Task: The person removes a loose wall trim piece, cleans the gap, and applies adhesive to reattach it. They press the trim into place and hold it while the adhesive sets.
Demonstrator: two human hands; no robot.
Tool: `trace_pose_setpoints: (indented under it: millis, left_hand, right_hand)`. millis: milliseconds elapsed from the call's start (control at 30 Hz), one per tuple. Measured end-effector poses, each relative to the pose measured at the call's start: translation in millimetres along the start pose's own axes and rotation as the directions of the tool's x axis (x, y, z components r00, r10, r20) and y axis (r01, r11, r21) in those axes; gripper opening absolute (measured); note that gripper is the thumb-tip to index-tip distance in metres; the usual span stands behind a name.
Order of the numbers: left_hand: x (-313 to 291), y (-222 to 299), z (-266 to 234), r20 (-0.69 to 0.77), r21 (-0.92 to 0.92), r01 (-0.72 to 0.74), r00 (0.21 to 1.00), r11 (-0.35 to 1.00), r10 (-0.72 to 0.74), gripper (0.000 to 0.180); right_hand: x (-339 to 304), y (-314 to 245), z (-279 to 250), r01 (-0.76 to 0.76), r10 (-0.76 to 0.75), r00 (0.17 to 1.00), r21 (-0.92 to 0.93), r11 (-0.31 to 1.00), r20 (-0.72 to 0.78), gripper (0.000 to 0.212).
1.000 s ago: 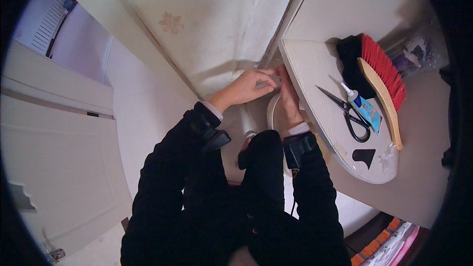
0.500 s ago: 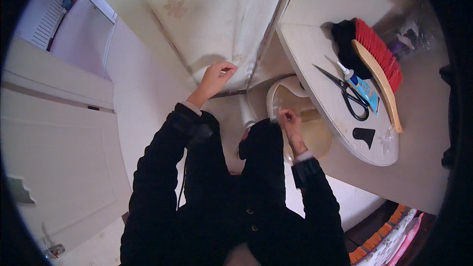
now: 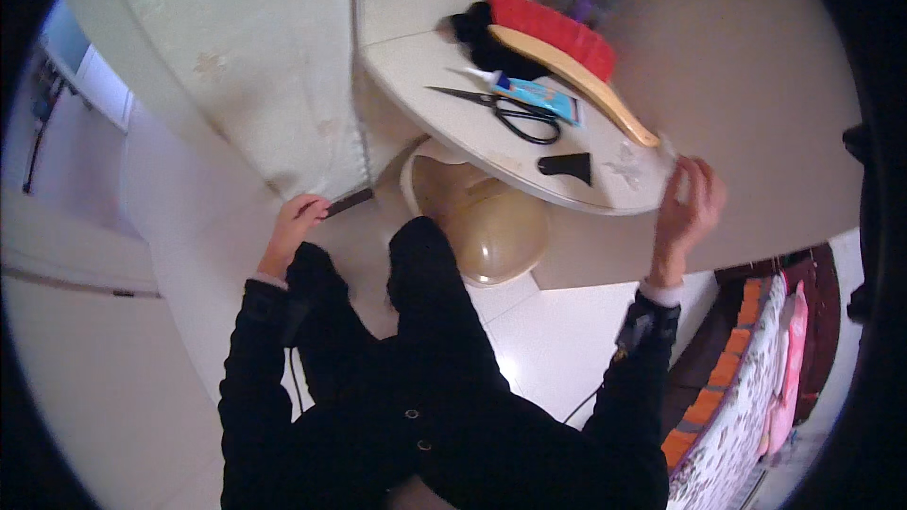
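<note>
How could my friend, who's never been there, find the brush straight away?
Look for the pale shelf with the rounded end, in front of the person. On it, beyond the scissors and the blue tube, lies a long brush. It's the only thing there with red bristles along a long, curved strip of light wood.

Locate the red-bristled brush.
In the head view, the red-bristled brush lies right of centre near the top, on the white shelf beside the light-blue tube, its wooden handle pointing toward the right hand.
</note>
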State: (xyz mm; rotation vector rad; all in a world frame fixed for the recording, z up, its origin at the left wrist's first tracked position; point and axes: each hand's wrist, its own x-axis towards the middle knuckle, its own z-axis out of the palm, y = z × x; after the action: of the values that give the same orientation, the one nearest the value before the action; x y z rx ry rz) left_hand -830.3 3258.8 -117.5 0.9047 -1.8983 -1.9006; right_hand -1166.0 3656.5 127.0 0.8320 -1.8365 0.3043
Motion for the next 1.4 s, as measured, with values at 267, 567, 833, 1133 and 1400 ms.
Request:
trace_pose_setpoints:
  millis: [267,567,833,1133,1400]
  left_hand:
    - [-14,-9,13,0.068,-0.007,-0.051,0.996,0.999,0.051,0.026]
    - [-24,-15,19,0.035,-0.068,0.059,0.998,0.996,-0.056,0.029]
    - [28,-6,0,-0.014,-0.135,0.015,1.000,0.991,-0.017,0.026]
    - [125,-4,-10,-0.031,0.033,-0.230,0.973,0.973,0.231,0.037]
    - [162,-25,-7,0.001,-0.019,-0.259,0.966,0.966,0.259,0.041]
  right_hand:
    - [-54,40,58,-0.128,-0.035,0.764,0.204,0.971,0.645,0.012]
    - [-41,39,59,-0.226,0.161,0.832,0.059,0.972,0.531,0.014]
    - [-48,-176,40,-0.133,-0.289,0.858,0.727,0.674,0.425,0.027]
    - [-105,-378,236,-0.202,-0.352,0.671,0.617,0.760,0.653,0.042]
    - [-117,-392,301,-0.166,-0.314,0.656,0.537,0.827,0.687,0.022]
